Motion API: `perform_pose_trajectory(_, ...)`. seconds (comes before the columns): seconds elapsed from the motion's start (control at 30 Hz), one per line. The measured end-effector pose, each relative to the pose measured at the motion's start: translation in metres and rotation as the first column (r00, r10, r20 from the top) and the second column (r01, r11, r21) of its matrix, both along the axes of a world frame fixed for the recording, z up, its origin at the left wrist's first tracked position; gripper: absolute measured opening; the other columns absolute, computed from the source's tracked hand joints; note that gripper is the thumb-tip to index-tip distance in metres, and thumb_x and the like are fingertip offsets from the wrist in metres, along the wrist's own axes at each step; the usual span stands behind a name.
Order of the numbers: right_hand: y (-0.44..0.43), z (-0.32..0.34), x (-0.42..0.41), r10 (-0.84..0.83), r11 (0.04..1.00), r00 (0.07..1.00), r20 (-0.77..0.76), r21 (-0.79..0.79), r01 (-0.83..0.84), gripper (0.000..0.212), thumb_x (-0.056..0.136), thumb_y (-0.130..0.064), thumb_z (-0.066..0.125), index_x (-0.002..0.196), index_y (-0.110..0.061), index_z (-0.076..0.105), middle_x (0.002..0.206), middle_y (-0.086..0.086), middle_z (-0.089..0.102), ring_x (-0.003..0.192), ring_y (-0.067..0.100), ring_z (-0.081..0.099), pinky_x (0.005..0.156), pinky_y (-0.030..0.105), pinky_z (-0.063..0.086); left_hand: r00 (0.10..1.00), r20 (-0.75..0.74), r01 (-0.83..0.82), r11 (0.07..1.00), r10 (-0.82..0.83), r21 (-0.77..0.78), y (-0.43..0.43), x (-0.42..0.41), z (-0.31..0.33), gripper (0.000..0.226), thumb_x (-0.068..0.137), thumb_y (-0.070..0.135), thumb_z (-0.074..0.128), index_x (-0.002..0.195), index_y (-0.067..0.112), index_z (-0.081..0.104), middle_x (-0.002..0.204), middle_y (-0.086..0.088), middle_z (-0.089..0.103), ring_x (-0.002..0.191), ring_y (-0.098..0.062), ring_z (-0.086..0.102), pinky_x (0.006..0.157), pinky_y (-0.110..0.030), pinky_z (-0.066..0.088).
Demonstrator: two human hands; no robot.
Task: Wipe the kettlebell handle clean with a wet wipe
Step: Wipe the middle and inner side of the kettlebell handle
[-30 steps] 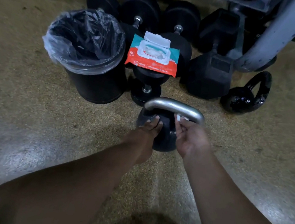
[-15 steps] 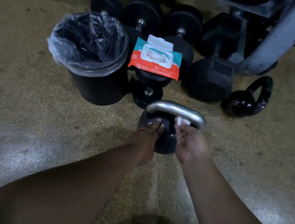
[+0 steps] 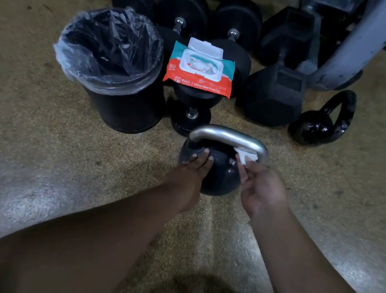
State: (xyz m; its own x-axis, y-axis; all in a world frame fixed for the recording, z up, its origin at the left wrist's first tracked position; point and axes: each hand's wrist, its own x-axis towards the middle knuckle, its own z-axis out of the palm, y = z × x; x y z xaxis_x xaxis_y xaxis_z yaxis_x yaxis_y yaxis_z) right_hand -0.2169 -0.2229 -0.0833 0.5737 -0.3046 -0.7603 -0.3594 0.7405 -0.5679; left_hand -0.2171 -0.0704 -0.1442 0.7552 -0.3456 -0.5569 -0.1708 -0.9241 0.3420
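My left hand [image 3: 192,172]: fingers straight and together, lying flat on the left top of the kettlebell [image 3: 221,176] ball, gripping nothing. My right hand [image 3: 262,190]: thumb and fingers pinching the wet wipe [image 3: 246,156], a small white folded piece, against the underside of the handle [image 3: 227,136] at its right bend. The palm side is hidden, so I can't tell how much wipe is in the hand.

The kettlebell stands upright on the floor [image 3: 33,145]. It has a black ball and a bare metal handle that runs left to right across the top.

Just behind the kettlebell is a small dumbbell [image 3: 190,118]. An open wipe pack [image 3: 199,72] lies across its far end with the lid flipped up and a white wipe showing in the slot. A black bin [image 3: 126,112] with a clear liner is behind-left of the kettlebell, beside that dumbbell. Bigger dumbbells [image 3: 274,96] sit in a row further behind the kettlebell. A second kettlebell [image 3: 320,126], glossy black, lies on its side behind-right. A grey rack leg [image 3: 356,48] is far behind-right, past it.
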Motion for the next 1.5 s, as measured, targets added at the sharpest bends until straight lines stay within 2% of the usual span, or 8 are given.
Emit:
perform_pose_trajectory(0.23,0.020,-0.003,0.015,-0.025,0.997,1.000,-0.017,0.071,0.026,0.015,0.093,0.009,0.059,0.107,0.005,0.064,0.106,0.018,0.072,0.096,0.020,0.073,0.093,0.026,0.056,1.000,-0.010,-0.013,1.000,0.013,-0.007,-0.002,0.000,0.003,0.094,0.094,0.003,0.052,0.159,0.029,-0.011,0.161,0.017,-0.030,0.155,-0.018,0.000,0.117,-0.047,0.034)
perform_pose_trajectory(0.63,0.027,-0.005,0.012,0.006,0.999,1.000,0.004,0.034,-0.006,0.031,0.094,0.008,0.057,0.125,0.007,0.056,0.118,0.014,0.068,0.099,0.023,0.073,0.077,0.022,0.060,1.000,0.004,-0.019,1.000,0.019,-0.017,0.000,0.002,0.003,0.093,0.095,0.002,0.052,0.159,0.032,-0.009,0.161,0.018,-0.029,0.155,-0.017,0.000,0.118,-0.044,0.033)
perform_pose_trajectory(0.83,0.006,-0.005,-0.002,-0.085,0.996,0.996,0.015,0.025,0.084,0.019,0.095,0.008,0.055,0.098,-0.011,0.056,0.101,0.017,0.072,0.075,0.016,0.075,0.058,0.021,0.058,0.999,0.035,0.005,1.000,-0.004,-0.025,0.003,-0.001,0.001,0.090,0.096,0.004,0.051,0.160,0.029,-0.007,0.163,0.014,-0.024,0.155,-0.017,0.001,0.117,-0.044,0.034)
perform_pose_trajectory(1.0,0.029,-0.010,0.018,-0.054,0.993,0.998,0.014,0.104,0.053,0.033,0.095,0.005,0.057,0.128,0.007,0.055,0.115,0.019,0.070,0.088,0.013,0.074,0.070,0.017,0.059,1.000,0.006,-0.014,1.000,0.014,-0.016,0.002,0.001,-0.002,0.094,0.095,0.006,0.053,0.159,0.032,-0.011,0.161,0.017,-0.029,0.155,-0.018,-0.001,0.117,-0.046,0.033)
perform_pose_trajectory(1.17,0.013,-0.006,0.000,-0.388,0.876,0.921,-0.024,0.301,0.377,0.040,0.099,-0.002,0.053,0.139,-0.002,0.047,0.131,0.013,0.064,0.121,0.022,0.062,0.083,0.024,0.055,1.000,0.031,0.000,1.000,0.001,-0.024,0.003,0.001,0.001,0.092,0.096,0.003,0.052,0.160,0.030,-0.008,0.163,0.015,-0.026,0.155,-0.016,-0.001,0.120,-0.039,0.029)
perform_pose_trajectory(1.27,0.009,-0.014,0.003,-0.193,0.964,0.981,-0.005,0.185,0.191,0.033,0.096,0.003,0.057,0.129,0.004,0.053,0.114,0.018,0.071,0.085,0.015,0.076,0.069,0.019,0.060,0.998,0.059,0.014,1.000,-0.013,-0.026,0.003,-0.002,-0.002,0.090,0.096,0.006,0.051,0.160,0.028,-0.008,0.163,0.013,-0.025,0.155,-0.016,-0.002,0.119,-0.042,0.031)
perform_pose_trajectory(1.4,0.030,-0.011,0.017,0.085,0.996,0.996,-0.021,0.032,-0.085,0.039,0.098,0.001,0.054,0.136,0.006,0.050,0.131,0.018,0.060,0.113,0.019,0.063,0.078,0.020,0.057,1.000,0.010,0.007,1.000,-0.007,-0.024,0.005,-0.001,-0.005,0.097,0.094,0.005,0.054,0.158,0.031,-0.015,0.160,0.015,-0.031,0.155,-0.016,-0.007,0.118,-0.044,0.032)
perform_pose_trajectory(1.5,0.030,-0.008,0.012,0.097,0.994,0.995,-0.009,0.051,-0.096,0.037,0.097,0.001,0.054,0.133,0.009,0.050,0.133,0.020,0.058,0.108,0.015,0.062,0.072,0.021,0.059,1.000,-0.004,0.014,1.000,-0.015,-0.019,0.006,0.001,0.000,0.097,0.095,0.004,0.053,0.158,0.031,-0.016,0.160,0.015,-0.031,0.154,-0.015,-0.007,0.119,-0.043,0.031)
